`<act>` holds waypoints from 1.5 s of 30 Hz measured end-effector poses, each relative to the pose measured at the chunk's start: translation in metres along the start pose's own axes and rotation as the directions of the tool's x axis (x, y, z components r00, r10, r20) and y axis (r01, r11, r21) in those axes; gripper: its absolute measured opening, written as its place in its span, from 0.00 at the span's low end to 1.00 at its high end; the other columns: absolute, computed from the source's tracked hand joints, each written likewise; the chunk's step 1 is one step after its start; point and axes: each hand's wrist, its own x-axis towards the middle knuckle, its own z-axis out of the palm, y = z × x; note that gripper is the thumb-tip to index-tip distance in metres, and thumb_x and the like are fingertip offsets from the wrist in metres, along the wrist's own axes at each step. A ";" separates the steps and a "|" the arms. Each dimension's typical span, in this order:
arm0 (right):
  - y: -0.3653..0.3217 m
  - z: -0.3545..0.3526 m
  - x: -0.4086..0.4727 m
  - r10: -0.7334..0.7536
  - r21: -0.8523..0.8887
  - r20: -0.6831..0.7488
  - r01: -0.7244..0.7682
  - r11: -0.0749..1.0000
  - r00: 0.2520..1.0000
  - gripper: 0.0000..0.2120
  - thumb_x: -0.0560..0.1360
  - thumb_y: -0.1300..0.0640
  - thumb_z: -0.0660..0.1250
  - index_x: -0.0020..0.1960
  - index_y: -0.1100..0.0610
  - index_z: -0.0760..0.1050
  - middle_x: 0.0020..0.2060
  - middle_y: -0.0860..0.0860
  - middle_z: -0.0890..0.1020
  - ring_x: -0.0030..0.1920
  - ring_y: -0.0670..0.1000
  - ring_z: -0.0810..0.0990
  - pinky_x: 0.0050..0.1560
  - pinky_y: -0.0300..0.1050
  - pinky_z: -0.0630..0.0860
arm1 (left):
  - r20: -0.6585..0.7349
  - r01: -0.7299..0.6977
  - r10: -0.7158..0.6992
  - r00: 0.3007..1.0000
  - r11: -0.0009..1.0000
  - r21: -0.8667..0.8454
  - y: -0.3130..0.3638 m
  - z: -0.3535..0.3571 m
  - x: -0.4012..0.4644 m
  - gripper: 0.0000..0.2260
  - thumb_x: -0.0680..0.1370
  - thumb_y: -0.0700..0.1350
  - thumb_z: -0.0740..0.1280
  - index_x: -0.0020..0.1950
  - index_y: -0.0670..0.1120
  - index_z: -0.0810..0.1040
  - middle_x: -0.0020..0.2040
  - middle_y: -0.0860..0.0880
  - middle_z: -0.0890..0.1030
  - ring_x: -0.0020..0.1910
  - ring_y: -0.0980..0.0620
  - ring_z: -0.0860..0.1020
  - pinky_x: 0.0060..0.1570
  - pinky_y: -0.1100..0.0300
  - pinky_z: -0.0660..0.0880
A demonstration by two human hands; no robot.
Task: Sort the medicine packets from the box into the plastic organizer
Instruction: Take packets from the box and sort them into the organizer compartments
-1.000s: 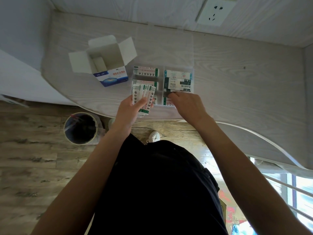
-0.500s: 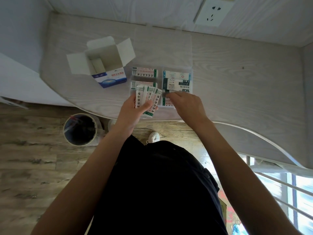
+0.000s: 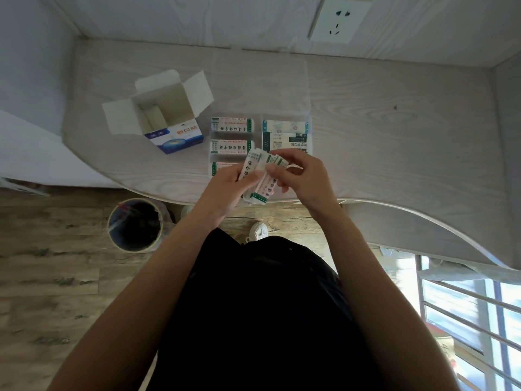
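Observation:
My left hand [image 3: 225,190] holds a fanned bunch of white and green medicine packets [image 3: 260,176] over the near edge of the clear plastic organizer [image 3: 310,119]. My right hand [image 3: 301,176] pinches the top of one packet in that bunch. The organizer lies on the table with packets in its compartments: two white-green ones [image 3: 231,125] on the left, blue-white ones [image 3: 284,127] on the right. Its near compartments are partly hidden by my hands. The open white and blue box [image 3: 166,114] stands left of the organizer and looks nearly empty.
The pale wooden table [image 3: 394,131] has a curved front edge, with walls behind and to the right. A wall socket [image 3: 338,18] sits above. A round waste bin [image 3: 135,224] stands on the floor at the left. A railing [image 3: 465,306] is at lower right.
My right hand left the organizer's near right compartment and came to the packets in my left hand. The left hand shifted the bunch to the right.

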 end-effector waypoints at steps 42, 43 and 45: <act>0.012 -0.020 0.023 -0.232 -0.887 -0.008 0.100 0.451 0.973 0.11 0.77 0.47 0.64 0.53 0.51 0.79 0.52 0.46 0.81 0.49 0.50 0.80 0.44 0.41 0.68 | -0.284 -0.059 0.051 0.958 0.998 -0.019 -0.007 -0.017 0.009 0.18 0.73 0.40 0.71 0.59 0.48 0.69 0.52 0.50 0.77 0.51 0.51 0.77 0.44 0.59 0.76; 0.013 -0.020 0.023 -0.250 -0.926 0.047 0.136 0.353 0.967 0.13 0.78 0.46 0.60 0.56 0.51 0.79 0.54 0.46 0.79 0.49 0.51 0.80 0.43 0.40 0.67 | -0.279 -0.055 0.046 0.959 0.998 -0.024 -0.008 -0.017 0.009 0.19 0.72 0.40 0.71 0.59 0.49 0.68 0.53 0.50 0.77 0.52 0.50 0.77 0.46 0.58 0.76; 0.013 -0.018 0.025 -0.255 -0.959 0.114 0.174 0.226 0.960 0.14 0.80 0.48 0.57 0.58 0.51 0.78 0.56 0.47 0.77 0.47 0.53 0.81 0.40 0.41 0.67 | -0.261 -0.049 0.044 0.964 0.999 -0.015 -0.008 -0.016 0.009 0.20 0.72 0.40 0.71 0.61 0.48 0.68 0.55 0.49 0.77 0.54 0.49 0.77 0.50 0.55 0.76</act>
